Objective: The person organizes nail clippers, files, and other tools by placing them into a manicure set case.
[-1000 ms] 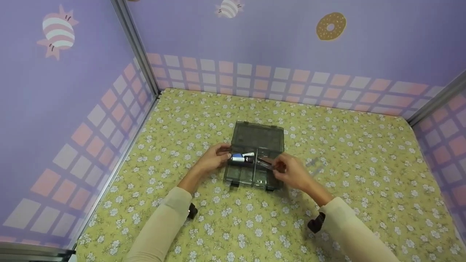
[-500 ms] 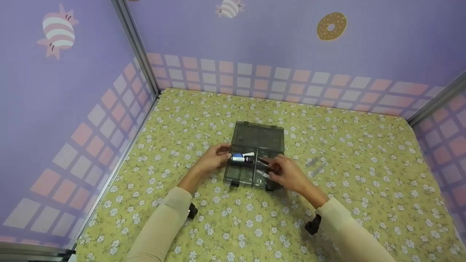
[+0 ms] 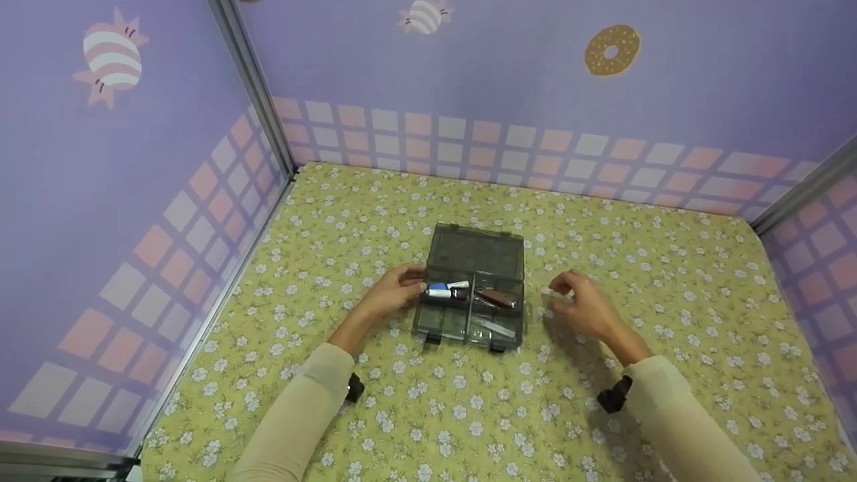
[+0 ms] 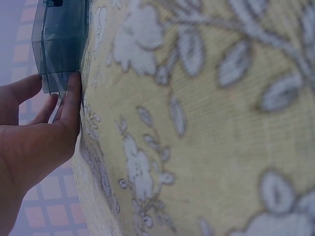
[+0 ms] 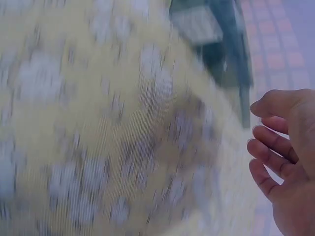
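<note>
A smoky translucent plastic organizer box (image 3: 476, 253) lies with its lid folded back. My left hand (image 3: 392, 292) grips its left side, thumb at the rim; the left wrist view shows fingers and thumb around the box's corner (image 4: 59, 54). In the upper left compartment lie a white-and-dark tube (image 3: 440, 293) and a blue item. A brown elongated object (image 3: 496, 297) lies in the upper right one. Below it, a whitish strip (image 3: 494, 327) lies aslant in the lower right compartment. My right hand (image 3: 582, 304) is off the box's right side, fingers loosely curled with nothing visible between them.
Yellow floral cloth (image 3: 375, 227) covers the surface. Clear strips (image 5: 202, 191) lie on it near my right hand. Purple wall panels (image 3: 469, 73) with metal corner posts (image 3: 254, 87) bound the surface at the back and sides. Black latches (image 3: 432, 339) jut from the box's front.
My right hand has let go of the whitish strip, which now lies in the lower right compartment, and has moved right, away from the box. The left hand keeps its place.
</note>
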The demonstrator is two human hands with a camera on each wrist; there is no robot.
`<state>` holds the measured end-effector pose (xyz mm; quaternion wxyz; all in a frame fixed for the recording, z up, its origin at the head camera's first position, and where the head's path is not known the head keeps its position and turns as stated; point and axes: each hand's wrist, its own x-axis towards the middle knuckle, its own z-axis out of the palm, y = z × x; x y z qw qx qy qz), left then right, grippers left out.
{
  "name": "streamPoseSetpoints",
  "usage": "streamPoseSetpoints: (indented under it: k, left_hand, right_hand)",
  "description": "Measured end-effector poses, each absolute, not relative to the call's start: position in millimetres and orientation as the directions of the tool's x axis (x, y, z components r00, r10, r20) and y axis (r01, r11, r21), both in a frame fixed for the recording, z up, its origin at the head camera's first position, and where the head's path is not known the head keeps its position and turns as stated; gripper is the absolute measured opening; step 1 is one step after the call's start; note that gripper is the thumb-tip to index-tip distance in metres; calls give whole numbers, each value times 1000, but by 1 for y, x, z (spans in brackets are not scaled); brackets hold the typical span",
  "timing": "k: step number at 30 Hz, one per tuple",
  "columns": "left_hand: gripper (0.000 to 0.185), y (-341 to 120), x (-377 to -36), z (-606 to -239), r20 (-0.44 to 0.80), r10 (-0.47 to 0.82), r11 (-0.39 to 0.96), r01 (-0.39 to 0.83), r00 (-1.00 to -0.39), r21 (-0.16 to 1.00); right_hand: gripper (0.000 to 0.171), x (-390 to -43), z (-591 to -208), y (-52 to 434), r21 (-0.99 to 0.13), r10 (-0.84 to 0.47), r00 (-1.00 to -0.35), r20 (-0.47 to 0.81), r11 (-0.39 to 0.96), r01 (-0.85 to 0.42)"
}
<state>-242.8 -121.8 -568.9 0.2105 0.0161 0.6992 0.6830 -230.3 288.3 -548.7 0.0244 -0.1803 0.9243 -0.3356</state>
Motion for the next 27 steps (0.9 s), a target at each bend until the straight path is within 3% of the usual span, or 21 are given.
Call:
streamPoseSetpoints:
  k: [13, 27]
  left_hand:
    - [52, -122, -243, -568, -282, 317, 69, -275, -905, 959]
    - [52, -123, -245, -569, -270, 333, 55, -267, -903, 962]
  right_hand:
    - [38, -232, -569, 330, -549, -264, -963, 59, 797, -252]
    - [8, -232, -573, 335, -501, -290, -953, 82, 815, -291]
